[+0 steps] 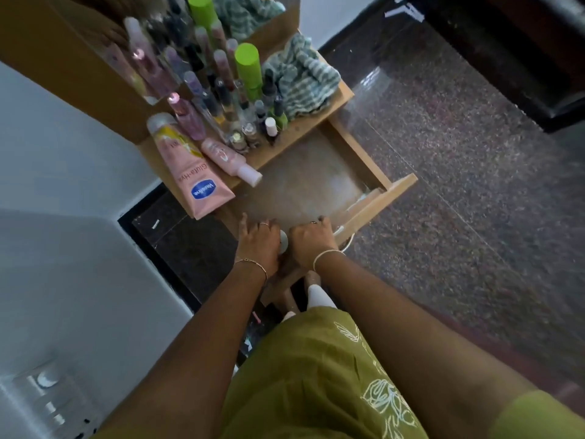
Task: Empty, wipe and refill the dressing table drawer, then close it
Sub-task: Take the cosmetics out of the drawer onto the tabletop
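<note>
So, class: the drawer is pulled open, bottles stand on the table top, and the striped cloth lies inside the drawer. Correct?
No. The head view shows the striped cloth lying on the table top beside the bottles, not inside the drawer. The rest holds.

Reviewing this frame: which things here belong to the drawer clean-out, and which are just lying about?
Job: emptied drawer, with left hand and right hand at its front; striped cloth; Vaseline tube, pink bottle, nail polish bottles and green can on the tabletop.
Lying about: wall switch plate; dark furniture.
</note>
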Demonstrator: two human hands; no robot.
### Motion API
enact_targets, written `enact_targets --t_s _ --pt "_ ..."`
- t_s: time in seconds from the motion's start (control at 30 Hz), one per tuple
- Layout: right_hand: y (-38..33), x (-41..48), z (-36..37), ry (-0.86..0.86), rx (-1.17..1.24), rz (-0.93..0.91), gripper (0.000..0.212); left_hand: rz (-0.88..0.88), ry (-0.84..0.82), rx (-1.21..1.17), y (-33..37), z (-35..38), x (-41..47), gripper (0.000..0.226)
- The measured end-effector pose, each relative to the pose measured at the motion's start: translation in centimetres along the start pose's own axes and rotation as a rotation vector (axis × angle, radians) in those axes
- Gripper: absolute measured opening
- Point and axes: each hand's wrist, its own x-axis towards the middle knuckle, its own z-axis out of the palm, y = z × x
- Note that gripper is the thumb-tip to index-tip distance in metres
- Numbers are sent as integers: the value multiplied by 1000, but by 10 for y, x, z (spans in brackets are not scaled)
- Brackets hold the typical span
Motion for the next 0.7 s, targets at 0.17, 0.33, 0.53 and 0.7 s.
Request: enact_targets --t_s 0.17,0.33,0.53,0.7 --pt "3 5 8 1 17 -5 24 -3 -6 39 12 10 8 51" --pt "3 7 11 18 35 -7 21 -5 -1 47 12 16 13 43" --pt "7 4 0 135 202 80 20 -26 100 -77 7 0 12 58" --pt "12 -8 -26 169 653 197 28 -77 156 -369 2 -29 1 82"
